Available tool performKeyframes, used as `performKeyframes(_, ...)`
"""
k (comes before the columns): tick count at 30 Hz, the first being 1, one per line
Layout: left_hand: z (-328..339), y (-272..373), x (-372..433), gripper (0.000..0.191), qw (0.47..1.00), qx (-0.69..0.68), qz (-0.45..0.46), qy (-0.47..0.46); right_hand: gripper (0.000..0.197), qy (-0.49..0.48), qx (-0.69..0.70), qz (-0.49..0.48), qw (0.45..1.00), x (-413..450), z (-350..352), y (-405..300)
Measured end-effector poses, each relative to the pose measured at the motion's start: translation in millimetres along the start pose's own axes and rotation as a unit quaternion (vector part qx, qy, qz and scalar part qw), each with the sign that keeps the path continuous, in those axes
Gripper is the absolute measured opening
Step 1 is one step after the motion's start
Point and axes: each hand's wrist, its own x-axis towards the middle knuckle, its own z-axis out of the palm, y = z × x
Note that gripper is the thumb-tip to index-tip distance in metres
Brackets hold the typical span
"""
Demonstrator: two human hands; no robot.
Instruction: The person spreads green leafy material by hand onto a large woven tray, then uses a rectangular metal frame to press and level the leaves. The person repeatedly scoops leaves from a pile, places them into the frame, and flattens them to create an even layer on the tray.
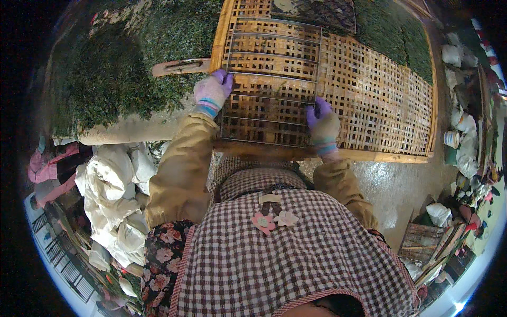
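Note:
Both my hands wear pale knit gloves with purple fingertips. My left hand [214, 89] grips the left side of a thin metal wire frame [273, 76] with several cross wires. On its right side, lower down, my right hand [324, 119] holds the same frame. The frame lies over a woven bamboo rack [376, 87] with a bamboo border; whether it touches the weave I cannot tell. Dark green leafy material [396, 43] covers the rack's far right part. Beyond the frame is a dark, leafy-looking rectangular sheet [324, 16], cut off by the view's top edge.
A big heap of dark green leafy material [107, 75] spreads at left, with a slotted wooden piece [180, 67] on it. White sacks [111, 170] stand below. A person's pink sleeve [43, 170] shows far left. A small bucket [451, 139] stands on the right.

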Motion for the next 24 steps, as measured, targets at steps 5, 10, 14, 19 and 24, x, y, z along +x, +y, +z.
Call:
performKeyframes(5,-3,-4,1,0.035,0.998,-0.001,0.056,-0.014,0.036,0.020,0.023,0.011,0.999,3,2,2)
performKeyframes(10,-4,-11,-1,0.036,0.994,0.001,0.101,-0.037,0.034,0.051,0.009,0.004,0.999,-2,8,7)
performKeyframes(14,-3,-12,3,0.038,0.988,-0.013,0.136,-0.072,0.033,0.081,-0.036,-0.002,0.996,-3,10,7)
performKeyframes(19,-12,-37,5,0.047,0.968,-0.200,0.140,-0.057,0.031,0.003,0.008,0.025,1.000,-4,-10,-13)
performKeyframes(24,-26,-155,-36,0.028,0.840,-0.539,-0.012,-0.052,0.030,0.090,0.061,0.123,0.986,-79,-34,-42)
